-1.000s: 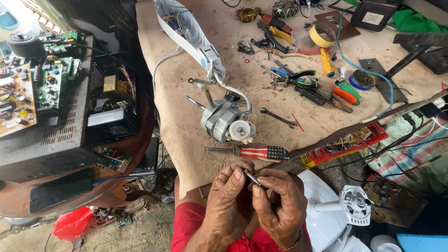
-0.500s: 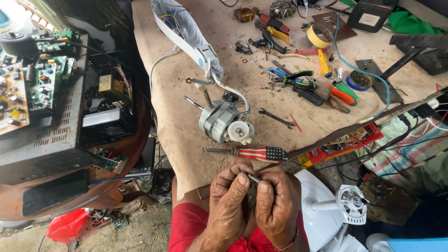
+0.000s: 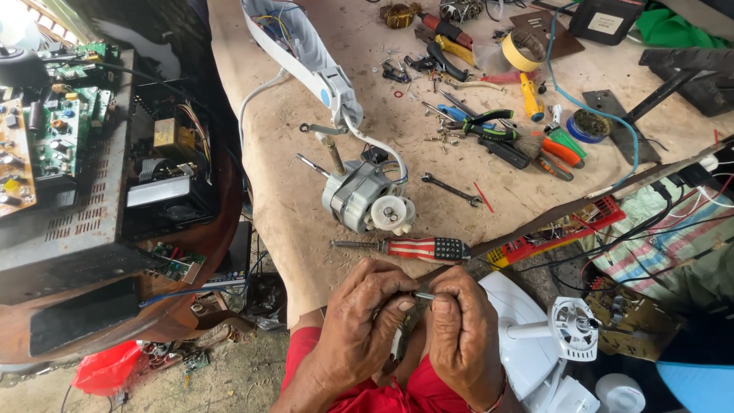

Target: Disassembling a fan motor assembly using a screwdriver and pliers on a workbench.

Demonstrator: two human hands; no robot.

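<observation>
Workbench [image 3: 306,191] w/ motor [image 3: 365,200]; both hands pinch small metal part [image 3: 423,295].

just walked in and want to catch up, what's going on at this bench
A person holds a small metal part between both hands, left hand and right hand, close over their lap at the bench edge. Just beyond the hands lie a red-handled screwdriver and a fan motor, still wired to a white housing. Pliers, a wrench and tape are scattered further back. A white fan base sits at the right.
</observation>
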